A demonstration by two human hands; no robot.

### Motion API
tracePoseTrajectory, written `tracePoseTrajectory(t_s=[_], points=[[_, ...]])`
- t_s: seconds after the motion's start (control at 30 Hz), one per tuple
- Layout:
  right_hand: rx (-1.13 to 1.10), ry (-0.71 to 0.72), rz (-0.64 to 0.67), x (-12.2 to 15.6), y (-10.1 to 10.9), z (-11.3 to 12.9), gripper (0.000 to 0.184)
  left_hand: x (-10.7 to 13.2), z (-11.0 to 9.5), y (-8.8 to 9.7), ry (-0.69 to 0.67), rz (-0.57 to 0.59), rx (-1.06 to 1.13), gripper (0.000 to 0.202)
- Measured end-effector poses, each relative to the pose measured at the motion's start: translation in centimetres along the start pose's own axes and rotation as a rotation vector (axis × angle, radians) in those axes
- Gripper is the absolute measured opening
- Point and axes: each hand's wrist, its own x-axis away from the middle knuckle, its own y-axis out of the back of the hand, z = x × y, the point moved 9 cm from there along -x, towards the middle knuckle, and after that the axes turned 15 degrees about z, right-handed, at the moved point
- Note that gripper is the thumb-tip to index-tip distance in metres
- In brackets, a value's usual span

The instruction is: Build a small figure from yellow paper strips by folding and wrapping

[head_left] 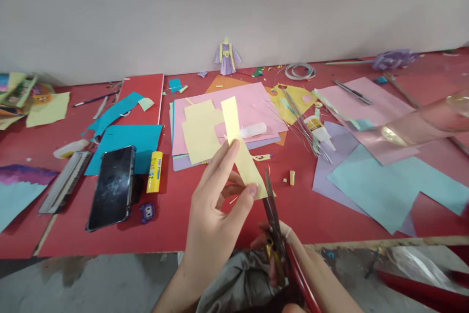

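Observation:
My left hand (216, 205) pinches a pale yellow paper strip (238, 142) between thumb and fingers and holds it upright above the red table (304, 210). My right hand (308, 264) grips red-handled scissors (273, 220) low at the front. Their blades point up and meet the strip's lower right edge beside my left thumb. Most of my right hand is hidden behind the scissors and the frame's bottom edge.
A stack of pink and yellow sheets (227, 122) lies behind the strip. A phone (113, 186) and a yellow glue stick (155, 171) lie at the left. A glue bottle (318, 130), light blue paper (388, 191) and a paper doll (227, 57) by the wall are also there.

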Motion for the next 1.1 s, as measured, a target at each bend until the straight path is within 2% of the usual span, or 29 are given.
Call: tracePoseTrajectory(t_s=[0.17, 0.27, 0.37, 0.7, 0.93, 1.1], points=[[0.067, -0.001, 0.028, 0.1, -0.1, 0.5, 0.045, 0.2, -0.1, 0.3, -0.003, -0.038, -0.061, 0.055], [0.061, -0.043, 0.013, 0.1, 0.3, -0.2, 0.042, 0.2, -0.3, 0.1, -0.013, -0.030, -0.111, 0.056], [0.092, -0.062, 0.050, -0.2, 0.3, -0.9, 0.046, 0.2, -0.4, -0.3, -0.005, 0.002, -0.146, 0.058], [0.354, 0.238, 0.180, -0.4, -0.3, -1.0, 0.086, -0.4, 0.6, -1.0, 0.062, 0.110, -0.061, 0.057], [0.381, 0.296, 0.136, -0.4, -0.1, 0.7, 0.060, -0.8, 1.2, -1.1, 0.107, 0.148, 0.000, 0.058], [0.344, 0.232, 0.101, -0.4, 0.3, 0.3, 0.061, -0.9, 1.4, -1.4, 0.118, 0.201, 0.038, 0.058]])
